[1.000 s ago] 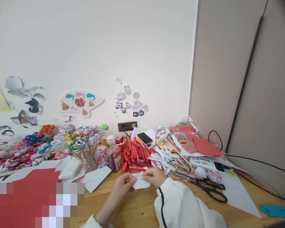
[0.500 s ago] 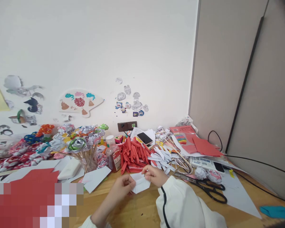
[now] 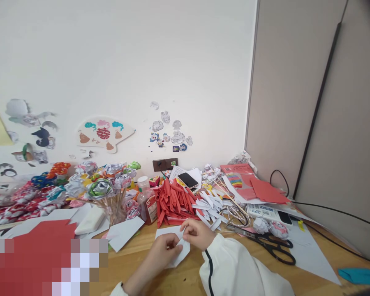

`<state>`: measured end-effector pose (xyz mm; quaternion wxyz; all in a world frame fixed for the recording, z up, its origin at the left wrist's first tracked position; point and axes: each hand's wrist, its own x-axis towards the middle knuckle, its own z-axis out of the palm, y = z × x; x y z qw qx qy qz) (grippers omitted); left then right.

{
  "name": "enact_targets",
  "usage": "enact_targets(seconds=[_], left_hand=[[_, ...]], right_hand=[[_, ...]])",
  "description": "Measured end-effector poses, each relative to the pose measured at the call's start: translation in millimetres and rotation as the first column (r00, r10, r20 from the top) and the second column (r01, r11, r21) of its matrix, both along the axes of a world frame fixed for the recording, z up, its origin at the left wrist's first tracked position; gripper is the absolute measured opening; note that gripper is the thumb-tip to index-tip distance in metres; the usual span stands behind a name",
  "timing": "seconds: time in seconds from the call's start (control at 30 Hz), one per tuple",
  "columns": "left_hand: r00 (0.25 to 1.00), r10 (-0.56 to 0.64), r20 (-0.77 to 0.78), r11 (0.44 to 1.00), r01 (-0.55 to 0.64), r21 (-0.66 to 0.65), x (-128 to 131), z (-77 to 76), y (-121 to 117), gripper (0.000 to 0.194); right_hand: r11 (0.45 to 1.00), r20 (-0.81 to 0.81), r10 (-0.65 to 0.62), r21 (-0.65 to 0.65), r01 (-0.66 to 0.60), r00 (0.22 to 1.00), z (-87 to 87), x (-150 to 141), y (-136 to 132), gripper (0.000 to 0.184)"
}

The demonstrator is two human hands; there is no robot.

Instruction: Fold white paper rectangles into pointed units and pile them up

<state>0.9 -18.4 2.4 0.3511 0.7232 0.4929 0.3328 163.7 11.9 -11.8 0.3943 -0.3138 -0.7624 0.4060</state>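
Observation:
A small sheet of white paper (image 3: 181, 255), partly folded, is held between my two hands over the wooden table. My left hand (image 3: 165, 250) is closed on its left side, thumb on top. At the upper right edge my right hand (image 3: 199, 234) pinches the paper, fingers bent. Part of the sheet shows flat behind my left fingers; the rest is hidden by the hands. Just beyond lie a heap of folded red paper strips (image 3: 174, 201) and a pile of folded white paper strips (image 3: 210, 205).
Black-handled scissors (image 3: 273, 246) lie right of my right sleeve, near a white sheet (image 3: 311, 257). A glue bottle (image 3: 147, 203) stands behind my left hand, beside a holder of sticks (image 3: 114, 209) with paper flowers. A phone (image 3: 188, 179) rests at the back. Red paper (image 3: 46, 238) lies left.
The white paper has been turned, and more of it shows to the left behind my left fingers. My left hand has moved slightly right and down; my right hand has shifted slightly left.

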Motion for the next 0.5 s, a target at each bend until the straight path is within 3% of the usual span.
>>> enact_targets(seconds=[0.1, 0.2, 0.33, 0.43, 0.5], left_hand=[[0.992, 0.118, 0.048, 0.992, -0.12, 0.047, -4, 2.2, 5, 0.018], [0.947, 0.207, 0.246, 0.978, -0.193, -0.08, -7, 5.5, 9, 0.025], [0.821, 0.248, 0.514, 0.959, -0.131, -0.253, -5, 6.9, 9, 0.032], [0.766, 0.294, 0.572, 0.937, -0.114, -0.33, -3, 5.1, 9, 0.034], [0.767, 0.299, 0.568, 0.928, -0.096, -0.36, -3, 4.9, 9, 0.036]], right_hand=[[0.998, -0.082, -0.05, -0.028, 0.048, 0.995, 0.3, 0, 1, 0.022], [0.994, -0.125, -0.067, -0.094, 0.056, 0.99, -3.8, 0, 5, 0.029], [0.987, -0.091, -0.058, -0.154, 0.043, 0.994, -18.5, -6, 10, 0.034], [0.973, -0.16, -0.062, -0.228, 0.024, 0.985, -25.0, -12, 12, 0.032], [0.964, -0.214, -0.094, -0.262, 0.035, 0.972, -23.5, -13, 13, 0.03]])
